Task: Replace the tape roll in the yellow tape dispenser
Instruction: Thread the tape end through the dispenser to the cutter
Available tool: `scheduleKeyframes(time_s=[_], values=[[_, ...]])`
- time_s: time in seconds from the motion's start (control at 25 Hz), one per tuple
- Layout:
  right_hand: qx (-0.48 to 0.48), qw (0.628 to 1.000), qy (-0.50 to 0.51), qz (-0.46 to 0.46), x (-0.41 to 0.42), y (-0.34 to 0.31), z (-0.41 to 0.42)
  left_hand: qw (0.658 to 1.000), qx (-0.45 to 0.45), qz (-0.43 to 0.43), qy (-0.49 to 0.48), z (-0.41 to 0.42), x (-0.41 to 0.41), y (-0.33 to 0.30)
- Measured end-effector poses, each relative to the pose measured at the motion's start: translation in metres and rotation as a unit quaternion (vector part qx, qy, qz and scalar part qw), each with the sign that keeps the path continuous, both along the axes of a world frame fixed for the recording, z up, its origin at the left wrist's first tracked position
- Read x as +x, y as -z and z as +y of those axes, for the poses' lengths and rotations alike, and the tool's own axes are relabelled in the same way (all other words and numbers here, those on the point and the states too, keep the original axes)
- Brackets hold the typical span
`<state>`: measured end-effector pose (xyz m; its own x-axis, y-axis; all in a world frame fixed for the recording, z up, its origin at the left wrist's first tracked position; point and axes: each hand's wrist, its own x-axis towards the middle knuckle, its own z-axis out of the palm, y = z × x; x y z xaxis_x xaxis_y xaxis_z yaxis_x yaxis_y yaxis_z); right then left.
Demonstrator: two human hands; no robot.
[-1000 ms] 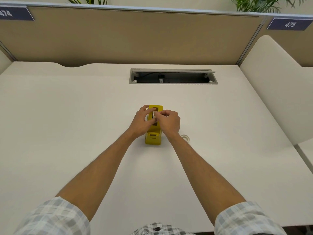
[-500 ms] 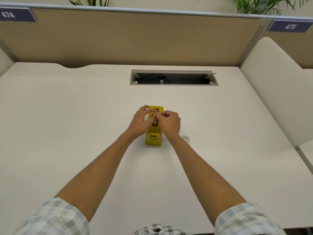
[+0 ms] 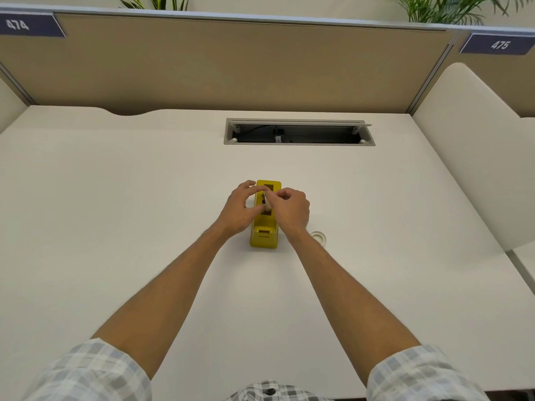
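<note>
On white desk (image 3: 115, 212), both hands' fingers (image 3: 262, 189) meet over yellow tape dispenser (image 3: 264, 237).

White desk (image 3: 115, 198), cable tray (image 3: 298, 134), tan partition (image 3: 231, 62), plants (image 3: 156, 2)

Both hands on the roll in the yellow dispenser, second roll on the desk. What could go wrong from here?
1. Both hands, left hand and right hand, pinch the small roll in the yellow dispenser; neither visibly holds the body, so a pull may lift or tip it.
2. The clear tape roll lies beside the right wrist; a forearm sweep could knock it away.
3. Fingers hide the slot, so seating can't be checked.
</note>
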<state>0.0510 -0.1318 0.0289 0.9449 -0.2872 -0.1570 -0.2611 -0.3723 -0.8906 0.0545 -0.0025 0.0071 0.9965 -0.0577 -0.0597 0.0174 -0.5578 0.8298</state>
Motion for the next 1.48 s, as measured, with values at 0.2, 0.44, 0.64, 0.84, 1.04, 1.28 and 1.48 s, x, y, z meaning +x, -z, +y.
scheduleKeyframes(time_s=[0.2,0.44,0.64,0.84,1.04,1.28,1.48], values=[[-0.007,1.000,-0.012,-0.005,-0.003,-0.001,-0.002,1.000,-0.003,0.002,-0.003,-0.001,0.002,-0.003],[-0.007,1.000,-0.008,-0.005,-0.004,0.000,0.000,1.000,-0.009,0.020,0.005,-0.003,0.000,-0.002],[-0.019,1.000,-0.012,-0.017,-0.005,0.002,-0.002,1.000,-0.013,-0.003,0.000,0.000,-0.001,-0.001],[-0.051,0.998,-0.023,-0.023,-0.005,0.002,-0.001,1.000,-0.003,-0.010,-0.006,-0.003,-0.002,-0.004],[-0.150,0.982,-0.062,-0.091,-0.009,0.001,-0.003,1.000,0.003,0.006,-0.002,0.002,0.000,-0.005],[-0.279,0.938,-0.137,-0.152,-0.007,-0.003,-0.007,0.999,0.025,-0.022,-0.007,0.000,-0.003,-0.010],[-0.135,0.986,-0.076,-0.067,0.000,-0.001,-0.005,0.991,0.105,-0.088,0.007,-0.005,-0.002,-0.008]])
